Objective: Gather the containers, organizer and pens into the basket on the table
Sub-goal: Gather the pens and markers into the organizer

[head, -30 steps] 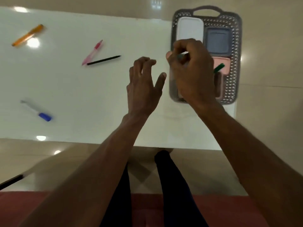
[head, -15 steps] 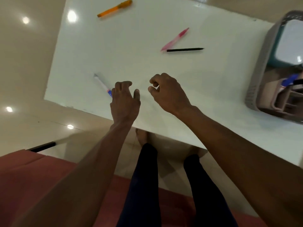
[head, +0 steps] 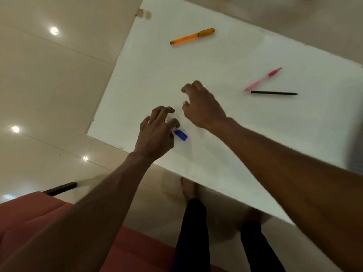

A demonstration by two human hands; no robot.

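A marker with a blue cap [head: 181,135] lies near the table's left front corner. My left hand [head: 157,132] arches over it with fingers spread; the marker's white body is hidden under the hand, and I cannot tell whether the fingers touch it. My right hand [head: 203,107] hovers just to the right, fingers loosely curled and holding nothing. An orange pen [head: 192,36] lies at the far side. A pink pen [head: 262,79] and a thin black pen [head: 274,93] lie together to the right. The basket shows only as a grey blur [head: 356,154] at the right edge.
The white table [head: 216,61] runs diagonally, with its left edge and front corner close to my left hand. A red seat [head: 29,216] is below left. My legs in dark trousers [head: 193,232] are under the table's front edge.
The view swung left, away from the basket, which is now almost out of sight. Both hands came away from the basket, and my left hand now covers the blue-capped marker.
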